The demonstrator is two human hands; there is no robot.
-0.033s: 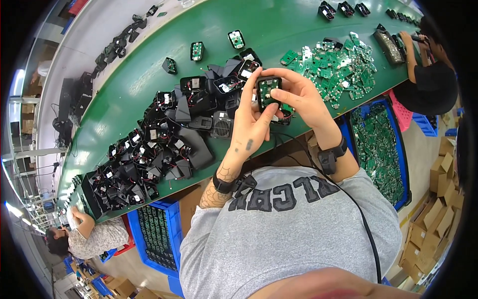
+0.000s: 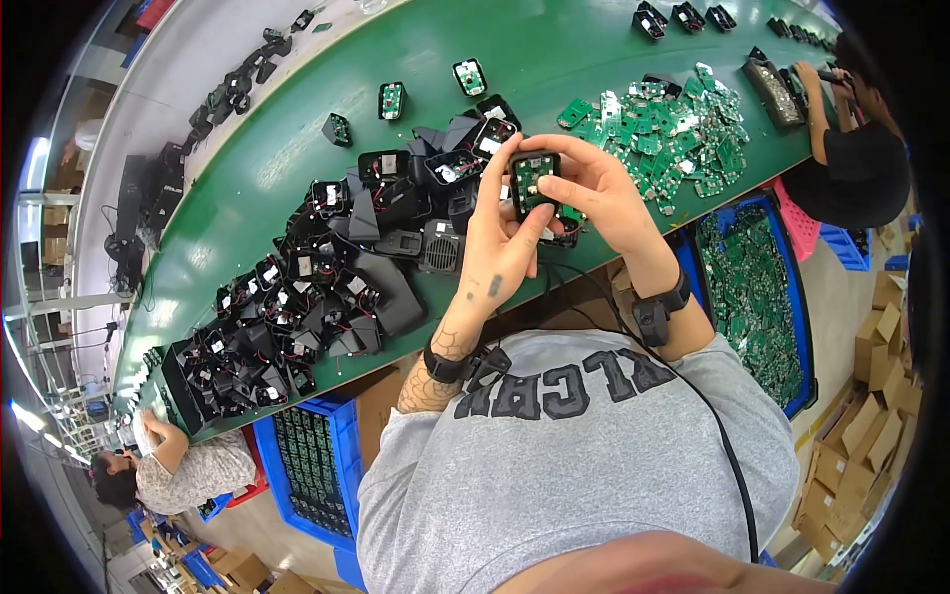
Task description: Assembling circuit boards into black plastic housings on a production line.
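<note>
The small black plastic housing, rectangular w/ rounded corners point(image 2: 514, 198), is in both hands, in front of the chest and over the near side of the long green table point(image 2: 277, 124). Its open face looks up, and inside it sits a flat green circuit board w/ small white parts point(image 2: 530, 170). The long axis of the housing runs approx. away from the body, so one short end is toward the grey shirt point(image 2: 574, 455) and the other toward the far side of the table.

No hand is nearer, b/c both touch it: the left hand point(image 2: 493, 238) is along the left long side, w/ its thumb at the near end, and the right hand point(image 2: 614, 203) comes from the right, its fingers curved round the far end. The right thumb lies on the face of the board (the exact contact point is too small to tell). So the grip is closed, the housing pinched btwn fingers and thumbs of both hands.

Left of it, very near, is the big heap of black plastic housings point(image 2: 363, 218); to the right, beyond the right hand, is the loose pile of bare green boards point(image 2: 648, 134)
</note>
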